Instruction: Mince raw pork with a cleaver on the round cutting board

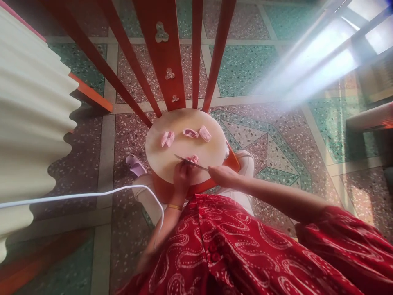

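A round pale cutting board (166, 159) rests on the seat of an orange-red chair (167, 73). My right hand (221, 175) grips a knife (196, 164) by its handle, the blade pointing left across the near part of the board. Behind the blade lies a piece of raw meat (193, 158). My left hand (183, 174) is closed at the near side of the blade, close against the meat; its fingertips are partly hidden by the knife. Farther back on the board sit a meat piece at left (167, 139) and two pieces, one central (190, 132) and one at right (205, 133).
The chair's slatted back rises beyond the board. A white cable (92, 195) runs in from the left to my left arm. At left hangs a cream pleated cloth (33, 106). A lilac slipper (135, 165) shows beside the chair on the patterned floor (245, 69).
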The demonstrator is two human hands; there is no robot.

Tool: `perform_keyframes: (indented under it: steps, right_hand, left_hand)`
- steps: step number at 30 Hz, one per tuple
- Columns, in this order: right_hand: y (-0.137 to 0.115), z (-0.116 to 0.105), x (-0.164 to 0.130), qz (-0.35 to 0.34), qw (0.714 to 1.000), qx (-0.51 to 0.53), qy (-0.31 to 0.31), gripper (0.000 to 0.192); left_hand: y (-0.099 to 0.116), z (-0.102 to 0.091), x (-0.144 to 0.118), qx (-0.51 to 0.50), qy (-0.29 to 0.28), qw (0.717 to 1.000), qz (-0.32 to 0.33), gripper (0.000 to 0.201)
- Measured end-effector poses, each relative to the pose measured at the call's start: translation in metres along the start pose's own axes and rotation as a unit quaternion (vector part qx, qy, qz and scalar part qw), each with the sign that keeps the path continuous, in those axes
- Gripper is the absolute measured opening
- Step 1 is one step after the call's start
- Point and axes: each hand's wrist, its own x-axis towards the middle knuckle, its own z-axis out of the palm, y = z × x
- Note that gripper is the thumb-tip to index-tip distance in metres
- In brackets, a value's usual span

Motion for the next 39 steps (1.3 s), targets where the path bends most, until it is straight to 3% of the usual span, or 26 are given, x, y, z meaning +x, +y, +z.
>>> perform_keyframes:
  steps: [5, 7, 10, 14, 22, 27, 32, 39]
  right_hand:
    - [-0.043, -0.014, 0.049, -0.064, 0.995, 0.034, 0.07, 0.026]
    - [-0.047, -0.018, 0.055, -0.076, 0.993, 0.04, 0.084, 0.026]
    - [-0.028, -0.015, 0.037, -0.078, 0.994, 0.027, 0.076, 0.033]
    - [-0.001, -0.009, 0.006, -0.021, 0.997, -0.011, 0.07, 0.04]
    - [-0.007, 0.003, -0.015, -0.045, 0.995, -0.031, 0.086, 0.029]
    - [-0.013, 0.0, 0.001, -0.019, 0.999, -0.009, 0.031, 0.026]
    - [-0.036, -0.012, 0.04, -0.069, 0.995, -0.01, 0.066, 0.024]
    - [-0.011, 0.001, 0.016, -0.013, 1.0, -0.026, -0.006, 0.027]
  left_hand:
    - [-0.001, -0.002, 0.003, 0.021, 0.001, 1.0, 0.022, 0.016]
    - [0.0, -0.004, 0.004, 0.022, -0.006, 0.999, 0.028, 0.018]
    - [0.002, -0.008, 0.001, 0.016, -0.001, 1.0, 0.023, 0.018]
    - [0.002, -0.01, -0.004, 0.003, 0.023, 1.0, 0.021, 0.02]
    - [0.002, -0.007, -0.001, -0.002, 0.018, 1.0, 0.021, 0.02]
    - [0.001, -0.006, 0.001, -0.025, 0.004, 1.0, 0.005, 0.015]
    - [-0.001, -0.004, 0.001, -0.03, 0.004, 0.999, -0.014, 0.013]
    - [0.002, -0.004, -0.002, -0.013, -0.004, 1.0, -0.025, 0.014]
